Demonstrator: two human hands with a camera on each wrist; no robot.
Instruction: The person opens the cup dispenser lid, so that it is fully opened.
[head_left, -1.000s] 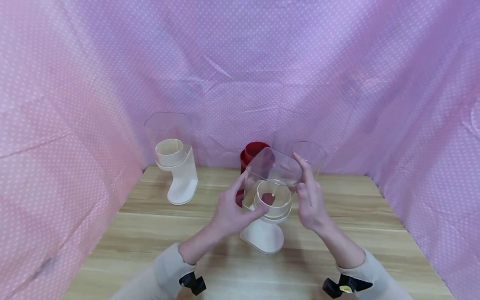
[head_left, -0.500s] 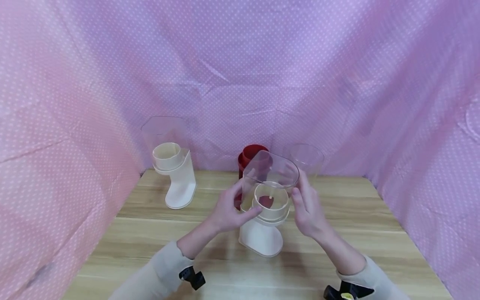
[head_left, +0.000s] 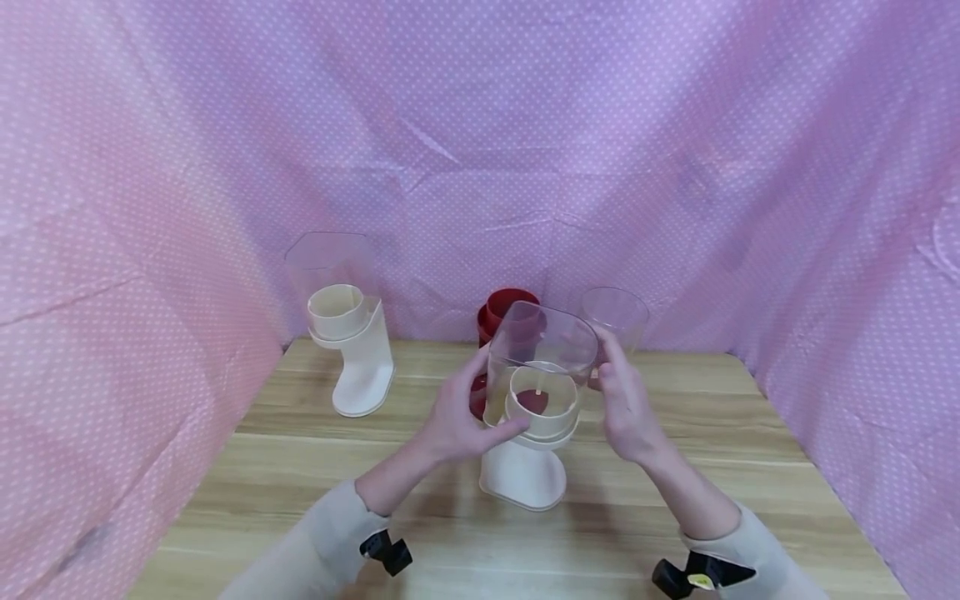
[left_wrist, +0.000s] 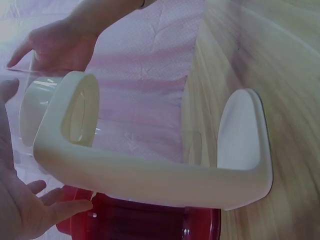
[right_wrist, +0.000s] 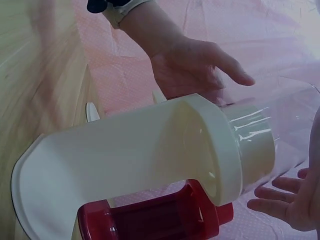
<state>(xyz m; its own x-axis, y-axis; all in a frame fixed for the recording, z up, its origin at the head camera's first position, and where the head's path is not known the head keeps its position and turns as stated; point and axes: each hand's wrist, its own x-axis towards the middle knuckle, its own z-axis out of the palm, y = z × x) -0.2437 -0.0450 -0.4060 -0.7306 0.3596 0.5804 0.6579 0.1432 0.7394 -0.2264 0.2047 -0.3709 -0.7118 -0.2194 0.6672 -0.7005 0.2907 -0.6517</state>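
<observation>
A clear plastic container [head_left: 561, 337] stands over a cream collar [head_left: 546, 402] on a white stand [head_left: 525, 477] on the table. My left hand [head_left: 459, 421] is at the container's left side, thumb in front and fingers behind; in the left wrist view those fingers [left_wrist: 70, 207] are extended. My right hand [head_left: 626, 404] is at the right side, fingertips near the container's upper rim. In the right wrist view, the right hand [right_wrist: 297, 202] shows extended fingers, and the left hand's thumb [right_wrist: 235, 70] points away from the container.
Directly behind stands a red dispenser [head_left: 510, 308], with another clear container [head_left: 622, 308] to its right. A second white stand [head_left: 363, 379] with a clear container [head_left: 330, 258] is at the back left. Pink dotted cloth [head_left: 480, 192] surrounds the wooden table [head_left: 300, 467].
The right hand has shifted slightly outward and its fingers sit lower at the container's rim than a second ago. The left hand keeps nearly the same place. The white stand stays put.
</observation>
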